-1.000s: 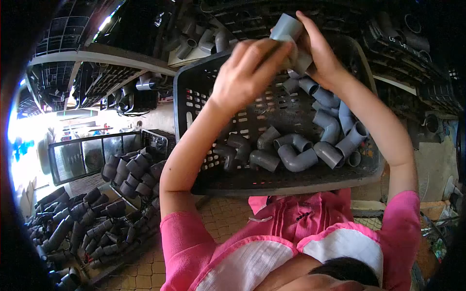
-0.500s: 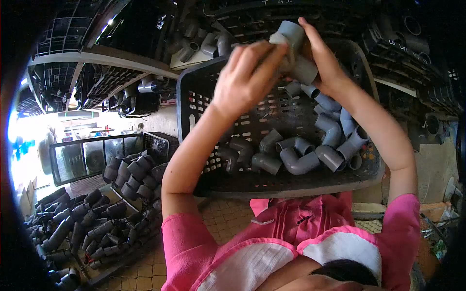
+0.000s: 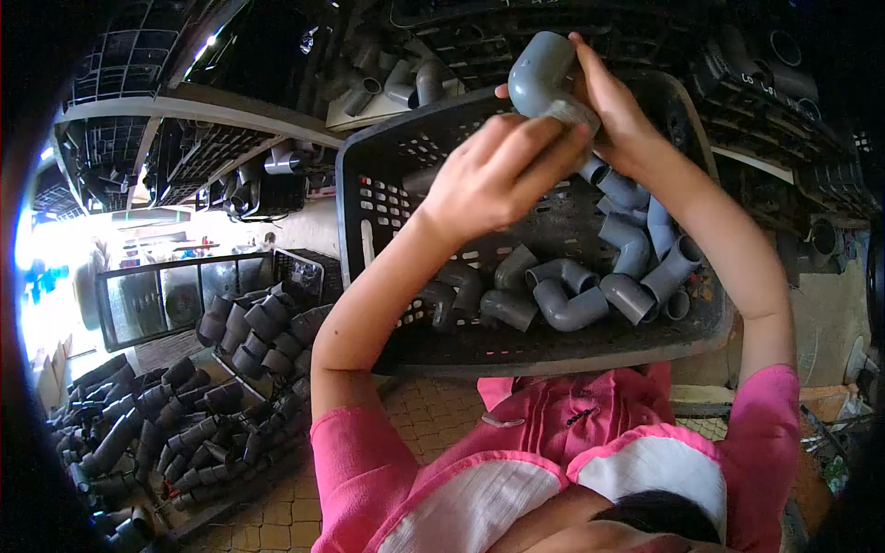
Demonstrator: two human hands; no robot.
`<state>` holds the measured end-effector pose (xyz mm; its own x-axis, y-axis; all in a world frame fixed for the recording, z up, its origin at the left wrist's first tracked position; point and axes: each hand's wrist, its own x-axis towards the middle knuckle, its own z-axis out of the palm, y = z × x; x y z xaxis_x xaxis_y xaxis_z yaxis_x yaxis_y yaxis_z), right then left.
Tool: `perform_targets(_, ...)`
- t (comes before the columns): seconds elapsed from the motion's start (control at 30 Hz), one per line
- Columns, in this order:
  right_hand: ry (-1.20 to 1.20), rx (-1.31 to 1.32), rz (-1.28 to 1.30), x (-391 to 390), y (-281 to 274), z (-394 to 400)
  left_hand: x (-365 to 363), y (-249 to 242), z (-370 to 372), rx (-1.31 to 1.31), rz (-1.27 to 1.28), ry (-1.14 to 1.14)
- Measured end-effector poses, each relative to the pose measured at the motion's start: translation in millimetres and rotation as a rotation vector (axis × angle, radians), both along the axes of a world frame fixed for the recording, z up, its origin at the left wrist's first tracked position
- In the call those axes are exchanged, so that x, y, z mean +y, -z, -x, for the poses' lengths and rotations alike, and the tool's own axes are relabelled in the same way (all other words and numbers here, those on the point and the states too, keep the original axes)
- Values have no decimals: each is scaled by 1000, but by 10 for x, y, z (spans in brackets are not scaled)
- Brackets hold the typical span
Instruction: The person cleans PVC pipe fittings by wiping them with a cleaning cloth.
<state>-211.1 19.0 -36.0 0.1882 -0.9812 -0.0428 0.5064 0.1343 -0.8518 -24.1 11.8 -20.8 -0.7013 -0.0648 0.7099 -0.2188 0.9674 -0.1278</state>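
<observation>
A grey pipe elbow (image 3: 537, 76) is held up over the far side of a black plastic crate (image 3: 553, 359). My right hand (image 3: 616, 109) is closed around it from behind and the right, with its thumb along the upper edge. A crumpled whitish cloth (image 3: 573, 114) is pinched in my left hand (image 3: 498, 175), which presses it against the lower arm of the elbow. Below my hands, several grey elbows (image 3: 570, 308) lie inside the crate, mostly toward its right and near sides.
To the left, a large heap of dark pipe fittings (image 3: 175, 424) lies beside a dark, long-sided crate (image 3: 189, 295). More elbows (image 3: 401, 85) sit on a shelf behind the crate. Black crates (image 3: 756, 92) line the upper right. Metal shelving (image 3: 221, 115) stands at the upper left.
My left hand has moved down and right with the cloth, from the elbow's upper part to its lower arm. The elbow has turned in my right hand, showing its outer bend.
</observation>
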Motion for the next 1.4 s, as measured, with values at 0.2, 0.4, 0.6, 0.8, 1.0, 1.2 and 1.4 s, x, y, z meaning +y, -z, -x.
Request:
perform_targets(0.2,246,-44,-256,108,-179,-145,-200,-95,-33,98,-4,-139)
perform_targets(0.4,10,113,-151,0,132,140,-70,-72,14,-26,165,30)
perform_targets(0.6,125,-16,-251,111,80,7,-92,-132,80,107,137,-19)
perform_targets(0.8,-86,27,-345,24,306,62,-54,-56,34,-60,73,48)
perform_targets(1.0,-196,-176,-334,-28,60,105,-113,-11,1,-98,62,47)
perform_targets(1.2,-100,88,-283,53,-36,6,-126,-44,-3,-116,85,11)
perform_targets(1.4,-156,-23,-308,70,-31,30,-42,-5,20,-141,66,41)
